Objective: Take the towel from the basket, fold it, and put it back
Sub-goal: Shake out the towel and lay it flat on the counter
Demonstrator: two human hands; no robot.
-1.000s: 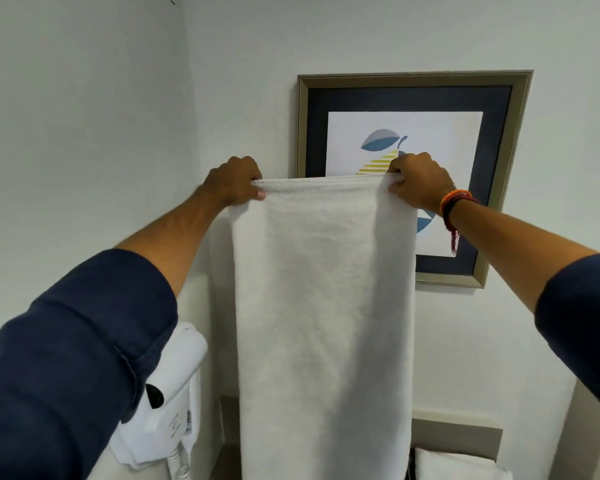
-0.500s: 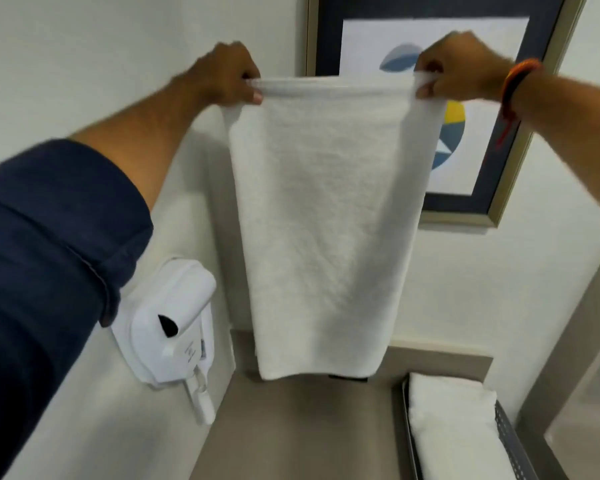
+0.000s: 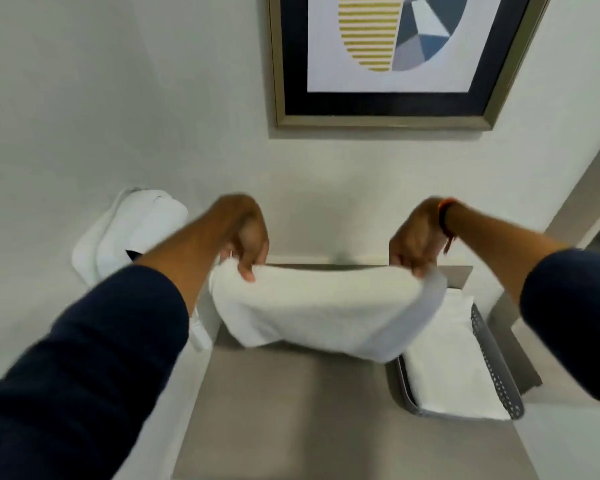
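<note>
A white towel (image 3: 323, 313) hangs in a short, doubled-over fold between my two hands, just above the grey counter (image 3: 291, 410). My left hand (image 3: 245, 233) pinches its upper left corner. My right hand (image 3: 416, 237) pinches its upper right corner. The towel's lower right edge overlaps the near left corner of the grey perforated basket (image 3: 499, 372), which stands at the right of the counter. Another folded white towel (image 3: 454, 362) lies inside the basket.
A white wall-mounted hair dryer (image 3: 129, 230) sits on the left wall by the counter's edge. A framed picture (image 3: 381, 60) hangs on the back wall above. The counter ends at walls on the left and at the back.
My hands have come down from in front of the picture to just above the counter. The towel, which hung long and flat, is now bunched into a short fold. The view has tilted downward.
</note>
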